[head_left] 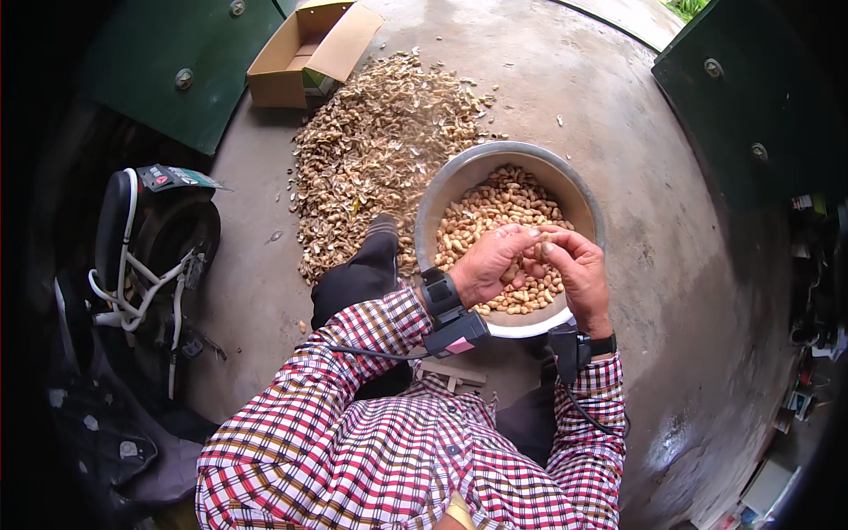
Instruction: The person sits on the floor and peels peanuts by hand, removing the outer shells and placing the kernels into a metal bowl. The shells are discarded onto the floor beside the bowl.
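A wide metal basin (pixel 577 190) stands in front of me, partly filled with unshelled peanuts (pixel 508 199). Over its near part my left hand (pixel 497 262) and my right hand (pixel 576 269) meet, fingertips pinched together. Both are closed around something small, most likely a peanut, though the fingers cover nearly all of it. More peanuts show in the gap below the curled fingers of my left hand. Left of the basin a broad heap of cracked peanut shells (pixel 380 132) spreads over the floor. Each wrist wears a black strapped device with a cable.
An open cardboard box (pixel 296 66) sits behind the shell heap. A small white-framed cycle with a black seat (pixel 113 234) stands at the left. Green metal doors (pixel 733 97) flank the concrete floor (pixel 671 265). Assorted items line the right edge. My dark-clad leg (pixel 358 278) reaches the heap.
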Motion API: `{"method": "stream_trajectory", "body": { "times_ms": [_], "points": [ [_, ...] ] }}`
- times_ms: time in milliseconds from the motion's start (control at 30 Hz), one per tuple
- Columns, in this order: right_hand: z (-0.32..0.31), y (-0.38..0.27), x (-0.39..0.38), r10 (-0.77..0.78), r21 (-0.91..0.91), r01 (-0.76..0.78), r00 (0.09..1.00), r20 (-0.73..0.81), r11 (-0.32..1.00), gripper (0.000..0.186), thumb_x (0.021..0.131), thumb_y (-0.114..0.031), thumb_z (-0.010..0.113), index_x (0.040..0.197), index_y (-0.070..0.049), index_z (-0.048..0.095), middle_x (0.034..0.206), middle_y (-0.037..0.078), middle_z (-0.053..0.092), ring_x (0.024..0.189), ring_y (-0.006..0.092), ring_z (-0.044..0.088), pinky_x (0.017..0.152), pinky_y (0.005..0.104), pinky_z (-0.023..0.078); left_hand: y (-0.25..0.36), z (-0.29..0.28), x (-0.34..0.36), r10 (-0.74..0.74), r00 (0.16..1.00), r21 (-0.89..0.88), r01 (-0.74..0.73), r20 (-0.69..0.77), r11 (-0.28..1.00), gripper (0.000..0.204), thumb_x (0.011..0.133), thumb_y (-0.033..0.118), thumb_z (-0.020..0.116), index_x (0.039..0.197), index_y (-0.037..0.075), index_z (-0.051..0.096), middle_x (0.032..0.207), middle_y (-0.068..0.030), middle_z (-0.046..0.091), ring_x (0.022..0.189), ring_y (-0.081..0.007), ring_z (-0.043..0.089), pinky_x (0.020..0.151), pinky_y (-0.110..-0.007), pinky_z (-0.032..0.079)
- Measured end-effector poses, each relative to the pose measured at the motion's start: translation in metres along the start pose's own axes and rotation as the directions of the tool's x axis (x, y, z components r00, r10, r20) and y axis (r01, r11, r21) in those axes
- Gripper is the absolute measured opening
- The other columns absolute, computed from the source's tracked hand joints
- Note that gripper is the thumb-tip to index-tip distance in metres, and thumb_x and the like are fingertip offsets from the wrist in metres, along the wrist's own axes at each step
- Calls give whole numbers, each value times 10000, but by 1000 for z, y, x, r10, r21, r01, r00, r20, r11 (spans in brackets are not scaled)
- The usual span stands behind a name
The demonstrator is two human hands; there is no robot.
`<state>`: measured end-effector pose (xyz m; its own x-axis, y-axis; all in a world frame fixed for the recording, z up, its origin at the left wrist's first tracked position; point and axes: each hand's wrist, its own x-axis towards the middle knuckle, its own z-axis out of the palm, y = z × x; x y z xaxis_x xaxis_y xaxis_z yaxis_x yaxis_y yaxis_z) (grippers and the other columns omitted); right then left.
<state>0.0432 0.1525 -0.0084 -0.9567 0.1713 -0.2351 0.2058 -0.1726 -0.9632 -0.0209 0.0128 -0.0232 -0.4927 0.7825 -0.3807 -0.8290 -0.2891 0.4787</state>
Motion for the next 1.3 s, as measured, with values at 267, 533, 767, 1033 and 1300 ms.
{"method": "stream_trajectory", "body": {
  "times_ms": [267, 533, 767, 1033, 1300],
  "points": [
    [-5, 6, -4, -22, 320, 42, 998, -64, 946, 165, 847, -151, 539, 899, 5, 547, 765, 37, 580, 681, 76, 553, 648, 203, 458, -1, 4, 1, -19, 996, -19, 21, 90, 1000, 191, 797, 130, 588, 932, 3, 542, 784, -57, 579, 573, -76, 545, 400, -157, 405],
    [-8, 4, -6, -40, 196, 53, 997, -73, 979, 189, 836, -194, 566, 851, -8, 600, 718, 2, 588, 644, 48, 502, 600, 183, 401, 0, 9, -2, -76, 993, 19, 74, 91, 997, 194, 783, 139, 608, 911, 5, 552, 754, -47, 575, 539, -70, 521, 395, -166, 382],
    [-9, 10, -4, -79, 131, 90, 993, -92, 987, 169, 824, -176, 587, 817, -10, 617, 721, -24, 570, 659, 40, 473, 614, 187, 375, 2, 11, -6, -22, 1000, 193, 17, 22, 981, 155, 788, 172, 611, 842, 36, 560, 657, -20, 543, 506, -71, 491, 423, -174, 368],
    [-6, 11, -3, -115, 77, 124, 987, -111, 989, 154, 806, -139, 603, 858, 5, 619, 808, 19, 603, 750, 80, 527, 706, 213, 412, -1, 7, -5, -28, 1000, 230, 28, -2, 973, 177, 803, 226, 601, 808, 54, 558, 647, -10, 532, 507, -64, 480, 426, -174, 363],
    [8, 6, -6, 10, 412, -45, 996, 86, 910, 623, 746, -391, 639, 1159, 31, 441, 1070, 100, 534, 929, 128, 507, 799, 256, 411, 5, 18, -7, 10, 999, 188, -16, 32, 982, 167, 790, 212, 610, 823, 53, 574, 625, 7, 515, 491, -51, 443, 429, -171, 326]
  ]
}}
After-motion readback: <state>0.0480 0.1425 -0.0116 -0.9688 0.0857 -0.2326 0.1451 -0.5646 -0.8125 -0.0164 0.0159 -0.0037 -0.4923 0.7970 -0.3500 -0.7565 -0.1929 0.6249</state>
